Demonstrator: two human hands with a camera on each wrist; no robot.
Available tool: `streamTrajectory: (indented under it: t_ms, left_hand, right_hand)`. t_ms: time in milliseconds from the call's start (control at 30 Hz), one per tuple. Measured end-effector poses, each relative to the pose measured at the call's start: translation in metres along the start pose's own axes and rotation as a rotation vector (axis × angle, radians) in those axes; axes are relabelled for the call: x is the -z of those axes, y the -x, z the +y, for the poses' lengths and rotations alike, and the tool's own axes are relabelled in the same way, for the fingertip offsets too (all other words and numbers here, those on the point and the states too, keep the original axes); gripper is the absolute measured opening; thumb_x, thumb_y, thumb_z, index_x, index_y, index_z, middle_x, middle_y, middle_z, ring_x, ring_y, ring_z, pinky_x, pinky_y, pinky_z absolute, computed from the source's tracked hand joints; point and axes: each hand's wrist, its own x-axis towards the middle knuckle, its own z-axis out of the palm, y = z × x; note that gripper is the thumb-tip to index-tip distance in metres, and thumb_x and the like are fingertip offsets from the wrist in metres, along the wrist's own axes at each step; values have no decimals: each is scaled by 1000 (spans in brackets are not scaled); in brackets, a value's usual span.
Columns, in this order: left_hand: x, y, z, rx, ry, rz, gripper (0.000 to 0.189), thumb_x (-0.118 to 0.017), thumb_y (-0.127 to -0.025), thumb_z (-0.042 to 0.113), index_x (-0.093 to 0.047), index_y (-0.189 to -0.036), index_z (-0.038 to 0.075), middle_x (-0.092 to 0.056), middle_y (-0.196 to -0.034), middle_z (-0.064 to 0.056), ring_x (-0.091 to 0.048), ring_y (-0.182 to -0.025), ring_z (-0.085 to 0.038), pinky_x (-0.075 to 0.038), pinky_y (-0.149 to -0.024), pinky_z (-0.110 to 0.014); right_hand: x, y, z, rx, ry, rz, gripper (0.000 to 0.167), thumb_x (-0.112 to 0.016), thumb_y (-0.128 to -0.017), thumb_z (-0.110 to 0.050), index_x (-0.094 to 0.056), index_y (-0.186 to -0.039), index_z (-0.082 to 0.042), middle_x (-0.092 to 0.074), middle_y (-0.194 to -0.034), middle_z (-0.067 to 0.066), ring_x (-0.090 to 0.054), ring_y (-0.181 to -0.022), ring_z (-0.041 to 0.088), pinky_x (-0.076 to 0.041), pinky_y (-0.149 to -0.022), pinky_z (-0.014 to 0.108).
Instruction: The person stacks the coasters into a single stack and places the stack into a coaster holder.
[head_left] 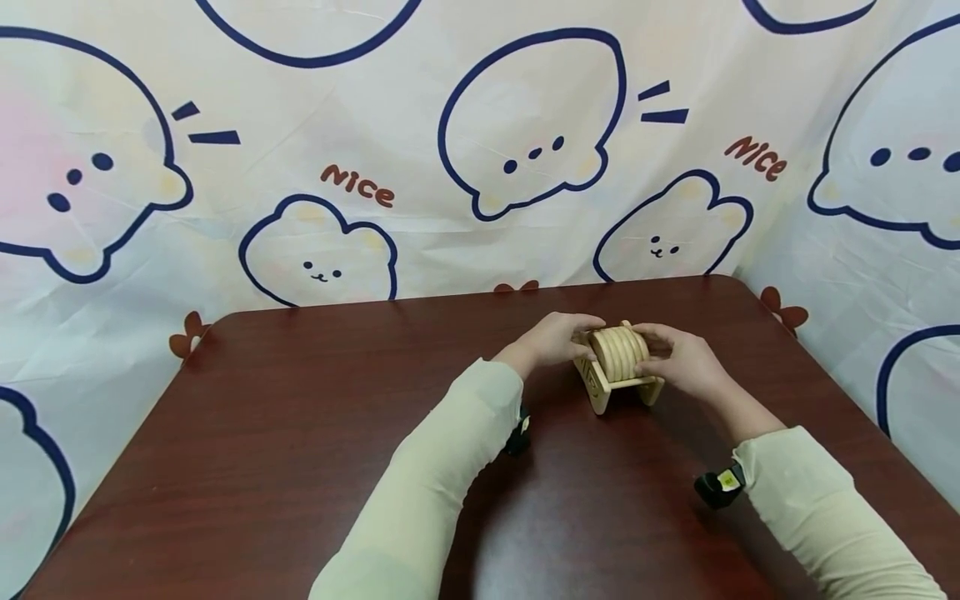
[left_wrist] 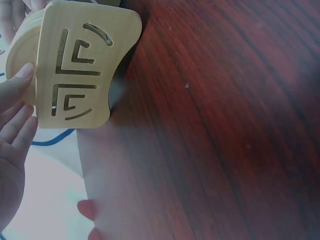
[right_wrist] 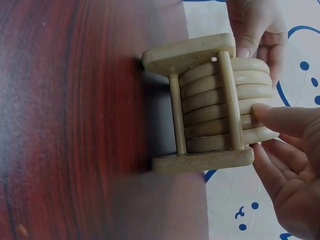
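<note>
A row of several round wooden coasters (head_left: pixel 619 353) stands on edge in a pale wooden holder (head_left: pixel 598 392), toward the far right of the table. My left hand (head_left: pixel 552 339) holds the left end of the row, its thumb on the end coaster in the left wrist view. That view shows the holder's side panel (left_wrist: pixel 106 64), cut through with angular slots. From the other end my right hand (head_left: pixel 686 363) grips the coasters, thumb (right_wrist: pixel 282 120) on their rims and fingers around the far side. Two crossbars (right_wrist: pixel 230 100) run between the holder's side panels.
The holder stands on a dark red-brown wooden table (head_left: pixel 315 433). Behind it hangs a white cloth (head_left: pixel 420 250) printed with blue-outlined cartoon animals, near the table's far edge. A small black device (head_left: pixel 718 487) is worn at the right wrist.
</note>
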Motion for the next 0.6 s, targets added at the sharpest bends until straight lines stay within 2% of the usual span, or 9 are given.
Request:
streamTrajectory:
  t_ms: [100,200,333,500,600]
  left_hand:
    - [2,5,-2,24,6,16,51,-63,-78,24,-47,-126,12,-50,-120,3,-48,-101,-7,-38,-81,-17]
    - [6,12,-5,49,-9,25,50,-61,-80,24,-45,-126,12,-48,-122,2,-44,-109,-8,-36,-86,-20]
    - [12,21,-9,94,-26,41,49,-59,-82,24,-44,-128,12,-45,-126,1,-39,-114,-10,-33,-90,-24]
    - [17,37,-12,169,-3,81,49,-55,-84,26,-41,-130,15,-42,-129,1,-36,-117,-11,-32,-92,-26]
    - [18,49,-15,202,-25,109,49,-53,-86,29,-39,-131,16,-38,-132,0,-32,-121,-13,-30,-95,-30]
  right_hand:
    - [0,1,-1,-15,-10,17,54,-64,-78,-22,-43,-125,-4,-52,-114,19,-48,-103,31,-42,-77,41]
    - [-1,1,-2,-21,-5,36,50,-60,-81,-23,-44,-123,-1,-51,-113,20,-48,-103,32,-42,-77,43]
    - [-3,1,-5,-28,4,60,47,-56,-84,-28,-45,-121,-2,-51,-114,20,-47,-105,33,-41,-79,44]
    - [-6,1,-13,-20,33,94,46,-52,-85,-32,-46,-120,-3,-51,-115,18,-45,-105,33,-38,-82,46]
    - [-10,0,-19,5,70,108,46,-52,-86,-30,-45,-121,-1,-48,-117,19,-43,-107,35,-36,-84,48]
